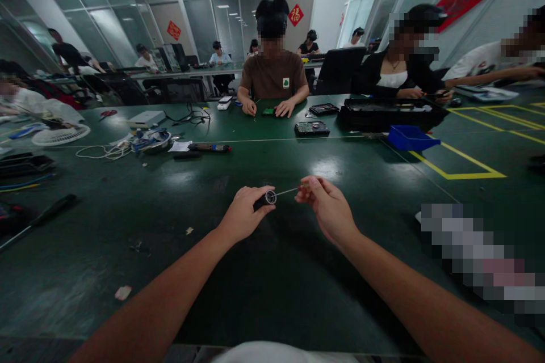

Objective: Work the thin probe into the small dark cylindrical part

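My left hand (246,211) is wrapped round a short black cylinder (266,198) with a round, silvery open end that faces right. A thin metal rod (286,191) reaches from that open end to the fingertips of my right hand (327,202), which pinch its other end. Both hands are over the green table (272,272), near its middle. What lies inside the cylinder is too small to make out.
Beyond my hands lie a dark pen-like tool (208,148), tangled cables (149,140) and a blue tray (411,138). A screwdriver (51,210) is at left, a blurred-out object (481,255) at right. Opposite, a person in brown (275,76) handles a green board (269,111).
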A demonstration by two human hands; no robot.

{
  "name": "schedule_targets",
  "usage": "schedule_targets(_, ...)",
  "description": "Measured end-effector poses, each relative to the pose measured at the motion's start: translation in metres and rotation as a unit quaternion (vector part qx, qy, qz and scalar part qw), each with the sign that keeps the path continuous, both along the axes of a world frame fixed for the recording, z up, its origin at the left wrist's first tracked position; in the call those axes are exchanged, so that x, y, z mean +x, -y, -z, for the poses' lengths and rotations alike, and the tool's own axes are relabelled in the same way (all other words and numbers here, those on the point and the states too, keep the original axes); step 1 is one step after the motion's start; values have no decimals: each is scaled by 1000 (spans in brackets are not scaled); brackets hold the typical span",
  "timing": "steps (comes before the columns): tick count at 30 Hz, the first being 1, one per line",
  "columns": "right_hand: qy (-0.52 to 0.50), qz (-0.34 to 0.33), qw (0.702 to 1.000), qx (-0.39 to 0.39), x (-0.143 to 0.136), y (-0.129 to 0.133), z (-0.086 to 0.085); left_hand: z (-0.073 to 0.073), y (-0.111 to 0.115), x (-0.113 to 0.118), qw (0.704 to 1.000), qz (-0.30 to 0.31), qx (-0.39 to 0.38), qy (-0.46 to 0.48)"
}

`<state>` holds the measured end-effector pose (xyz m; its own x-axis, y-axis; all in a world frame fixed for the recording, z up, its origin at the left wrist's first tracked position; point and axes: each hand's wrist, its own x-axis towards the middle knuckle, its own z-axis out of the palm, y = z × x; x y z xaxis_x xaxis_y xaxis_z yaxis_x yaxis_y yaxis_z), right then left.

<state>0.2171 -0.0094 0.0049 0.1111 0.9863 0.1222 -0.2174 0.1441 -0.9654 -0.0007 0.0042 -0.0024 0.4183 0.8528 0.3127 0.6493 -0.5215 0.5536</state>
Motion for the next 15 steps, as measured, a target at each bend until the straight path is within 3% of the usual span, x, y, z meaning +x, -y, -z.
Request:
schedule_targets(3, -83, -56, 990, -100, 4, -5, 0, 0, 0, -1, 1000, 22, 17, -5)
schedule_targets(5, -99, -66, 986, -114, 4, -5, 1, -1, -1, -1, 1000, 23, 14, -6)
schedule_targets(9, -85, -11, 995, -52, 2, -4, 5, -1, 0, -2, 1000, 10, -1, -12)
schedule_targets(15, 14, 51, 998, 17, -1, -2, 7, -1, 1, -2, 1000, 11, 1, -10)
